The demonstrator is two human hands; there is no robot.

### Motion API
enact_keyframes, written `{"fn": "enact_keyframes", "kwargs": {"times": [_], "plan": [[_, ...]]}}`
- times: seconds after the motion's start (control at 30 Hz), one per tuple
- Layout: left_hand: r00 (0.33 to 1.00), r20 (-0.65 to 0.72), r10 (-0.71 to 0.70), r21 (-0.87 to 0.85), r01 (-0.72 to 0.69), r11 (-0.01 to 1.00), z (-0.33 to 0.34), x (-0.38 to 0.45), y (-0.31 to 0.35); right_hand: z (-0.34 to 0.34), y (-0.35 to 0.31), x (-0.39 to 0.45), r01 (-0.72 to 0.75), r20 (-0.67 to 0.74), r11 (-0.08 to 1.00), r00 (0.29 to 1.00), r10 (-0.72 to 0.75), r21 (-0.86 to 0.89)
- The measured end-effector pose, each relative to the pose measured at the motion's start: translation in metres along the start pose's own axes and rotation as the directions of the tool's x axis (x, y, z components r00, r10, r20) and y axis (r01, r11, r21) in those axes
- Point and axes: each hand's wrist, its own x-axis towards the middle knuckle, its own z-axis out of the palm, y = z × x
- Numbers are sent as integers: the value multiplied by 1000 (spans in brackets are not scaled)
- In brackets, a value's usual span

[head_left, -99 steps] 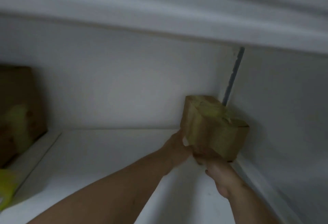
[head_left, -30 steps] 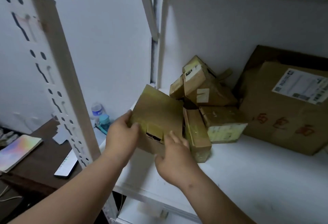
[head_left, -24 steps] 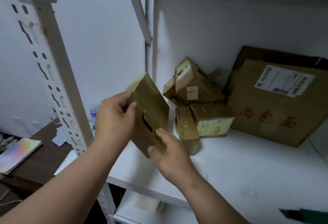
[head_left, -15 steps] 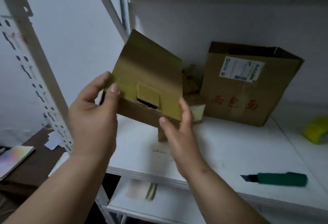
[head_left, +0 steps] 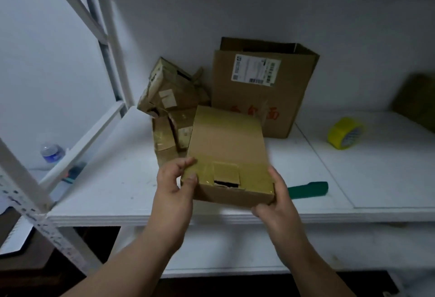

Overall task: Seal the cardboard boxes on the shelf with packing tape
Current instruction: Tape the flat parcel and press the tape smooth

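Observation:
I hold a flat brown cardboard box (head_left: 227,148) over the front of the white shelf (head_left: 117,188). Its top is partly covered in yellowish tape, and a small flap near the front edge shows a dark gap. My left hand (head_left: 175,186) grips the box's near left corner, thumb on top. My right hand (head_left: 277,199) grips the near right corner from the side and below. A roll of yellow packing tape (head_left: 344,136) lies on the shelf at the right, apart from both hands.
A green-handled cutter (head_left: 308,189) lies just right of my right hand. Several small taped boxes (head_left: 169,94) are piled at the back left. A large open carton (head_left: 261,89) with a shipping label stands behind. White shelf posts (head_left: 107,44) rise at the left; another box (head_left: 416,98) sits far right.
I have lowered the flat box from in front of my view down to just above the shelf's front edge, and tipped it level. Both hands kept their grip at its near corners.

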Motion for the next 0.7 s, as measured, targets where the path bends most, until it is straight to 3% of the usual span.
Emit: {"fn": "enact_keyframes", "kwargs": {"times": [0.17, 0.23, 0.4, 0.57, 0.63, 0.7], "plan": [[986, 110, 129, 101, -140, 985, 7, -19, -6, -6, 11, -18, 62, -171, 997, 983, -70, -49], [982, 155, 108, 119, -127, 985, 8, -20, -15, -2, 17, -26, 50, -215, 995, 974, -66, -83], [981, 145, -130, 160, 106, 981, -4, 4, -36, 18, 31, -23, -40, -130, 949, 992, -1, -314], [983, 161, -92, 292, 42, 955, -16, 32, -40, 24, 15, 8, -72, -63, 896, 997, 49, -438], [978, 201, -52, 389, -30, 921, -19, 36, -47, 20, 9, 20, -99, -64, 823, 995, 77, -559], [973, 230, -17, 456, -92, 885, -20, 38, -53, 16, -2, 28, -113, -15, 646, 988, 156, -755]]}}
